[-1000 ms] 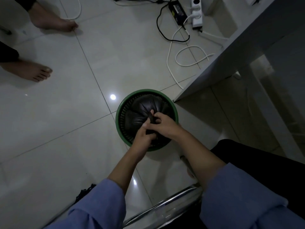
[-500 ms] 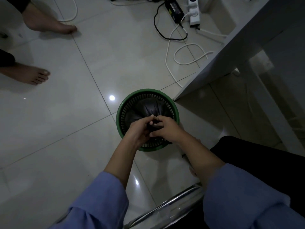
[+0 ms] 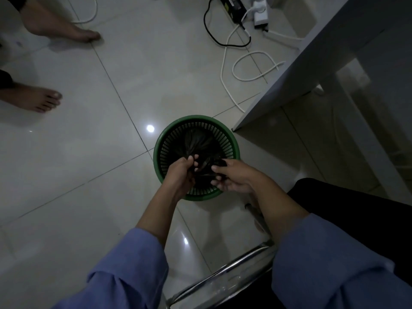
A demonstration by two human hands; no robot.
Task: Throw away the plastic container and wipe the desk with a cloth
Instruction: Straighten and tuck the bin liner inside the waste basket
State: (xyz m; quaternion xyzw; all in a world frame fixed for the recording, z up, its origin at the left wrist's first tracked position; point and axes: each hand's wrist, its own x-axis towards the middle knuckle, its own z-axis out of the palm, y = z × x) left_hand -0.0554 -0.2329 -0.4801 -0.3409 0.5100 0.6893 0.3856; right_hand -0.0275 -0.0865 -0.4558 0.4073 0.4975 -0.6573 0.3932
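A round green slatted waste basket stands on the tiled floor by the desk corner. Inside it lies a black plastic bag, gathered and twisted at its near side. My left hand grips the twisted neck of the bag over the basket's near rim. My right hand pinches the bag's loose end just to the right, fingers curled on it. The plastic container and the cloth are not in view.
The white desk juts in from the upper right, its corner beside the basket. White and black cables and a power strip lie on the floor behind. Another person's bare feet stand at the left. A chrome chair frame is below.
The bag has sunk lower in the basket and looks more tightly gathered. My hands have drawn apart, the right one moving rightward with the bag's end.
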